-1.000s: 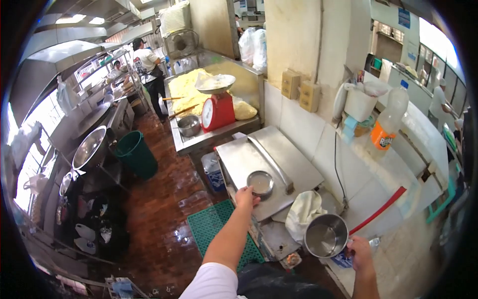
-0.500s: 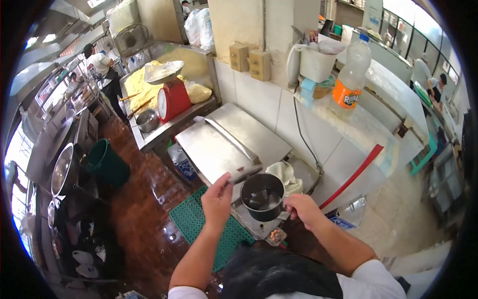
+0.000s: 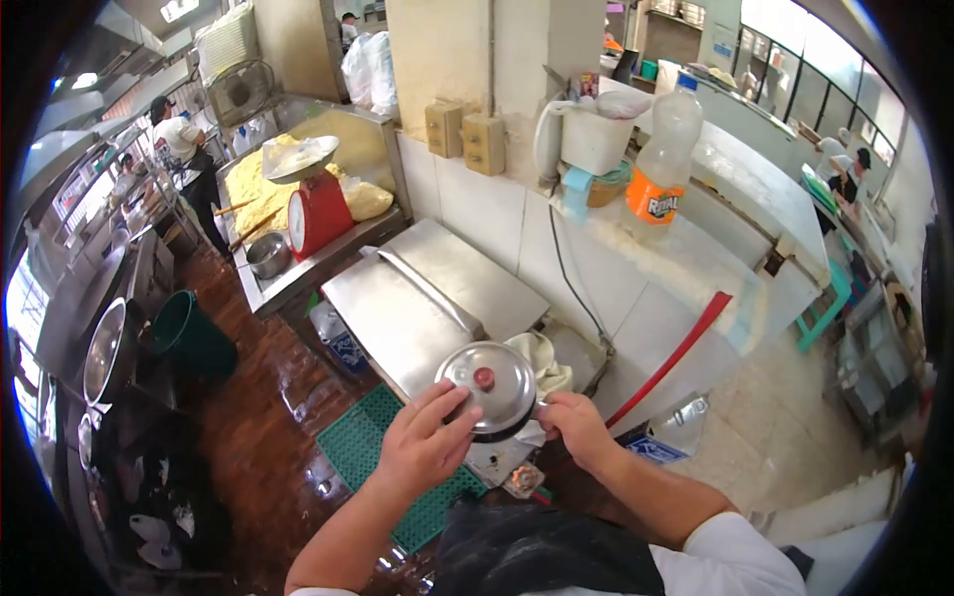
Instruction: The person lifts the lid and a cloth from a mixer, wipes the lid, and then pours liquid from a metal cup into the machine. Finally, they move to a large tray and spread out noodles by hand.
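Observation:
A small dark saucepan (image 3: 514, 432) is in front of me, mostly hidden beneath a round shiny metal lid (image 3: 505, 370) with a red knob. My right hand (image 3: 576, 427) is wrapped round the pan's handle. At the lid's near left edge, my left hand (image 3: 427, 437) has its fingers over the rim, with the thumb side toward me. The underside of that grip is hidden. Behind the pan lies a metal box cover (image 3: 417, 283) with a long bar handle. A pale cloth (image 3: 542, 360) rests just beyond the lid.
A red scale (image 3: 320, 214) stands by a heap of yellow food (image 3: 260, 194) and a small metal pot (image 3: 268, 255). On the ledge to the right is a plastic bottle (image 3: 661, 169). A green mat (image 3: 373, 442) and a green bin (image 3: 196, 333) are on the wet floor.
The lid now covers the pan, whose open inside showed before. My left hand has moved in from beside the pan onto the lid's edge. The right hand still grips the handle.

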Available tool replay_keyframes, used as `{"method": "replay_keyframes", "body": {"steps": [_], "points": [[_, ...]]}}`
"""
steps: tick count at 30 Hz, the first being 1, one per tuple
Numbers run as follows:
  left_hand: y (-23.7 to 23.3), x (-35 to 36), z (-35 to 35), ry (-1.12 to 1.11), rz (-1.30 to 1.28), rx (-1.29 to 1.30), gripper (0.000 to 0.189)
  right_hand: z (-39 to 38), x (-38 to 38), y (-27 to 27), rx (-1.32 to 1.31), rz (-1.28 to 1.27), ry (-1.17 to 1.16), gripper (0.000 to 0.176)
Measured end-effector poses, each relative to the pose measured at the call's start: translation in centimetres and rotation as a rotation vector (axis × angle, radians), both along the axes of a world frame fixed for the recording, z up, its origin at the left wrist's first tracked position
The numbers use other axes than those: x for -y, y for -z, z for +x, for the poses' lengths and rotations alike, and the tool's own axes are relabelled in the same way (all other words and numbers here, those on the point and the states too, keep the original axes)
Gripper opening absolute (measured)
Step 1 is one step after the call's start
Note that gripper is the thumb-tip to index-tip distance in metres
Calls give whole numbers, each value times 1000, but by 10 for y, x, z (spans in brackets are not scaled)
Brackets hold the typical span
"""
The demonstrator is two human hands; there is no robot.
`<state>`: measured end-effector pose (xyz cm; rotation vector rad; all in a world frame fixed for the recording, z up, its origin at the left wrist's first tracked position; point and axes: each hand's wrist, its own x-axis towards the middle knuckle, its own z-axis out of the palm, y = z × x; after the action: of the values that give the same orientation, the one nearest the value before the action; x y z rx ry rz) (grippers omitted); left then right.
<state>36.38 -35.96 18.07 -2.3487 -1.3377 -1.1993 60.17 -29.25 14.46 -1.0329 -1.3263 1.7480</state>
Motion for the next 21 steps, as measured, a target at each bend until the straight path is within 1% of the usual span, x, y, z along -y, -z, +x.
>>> {"method": "replay_keyframes", "body": {"steps": [4,8,12,15,17,19,20,21], "points": [[-5,1,6,33,31,-15,39,6,4,-5,-13,3,-2,21],[-7,-1,10,68,8,5,39,13,5,-3,-18,5,4,21],[-11,-2,10,94,-17,-30,39,17,7,-6,-14,8,8,21],[-16,-5,12,114,-39,-36,40,20,7,-7,-6,25,4,20],[-17,-8,16,129,-27,-21,41,21,5,-6,45,86,17,19],[-16,-12,23,79,-59,76,57,22,4,-7,42,94,12,20],[-26,-15,29,74,-55,77,57,21,3,-8,42,98,7,21],[-41,-21,35,2,-75,-2,73,20,4,-9,43,102,2,21]]}}
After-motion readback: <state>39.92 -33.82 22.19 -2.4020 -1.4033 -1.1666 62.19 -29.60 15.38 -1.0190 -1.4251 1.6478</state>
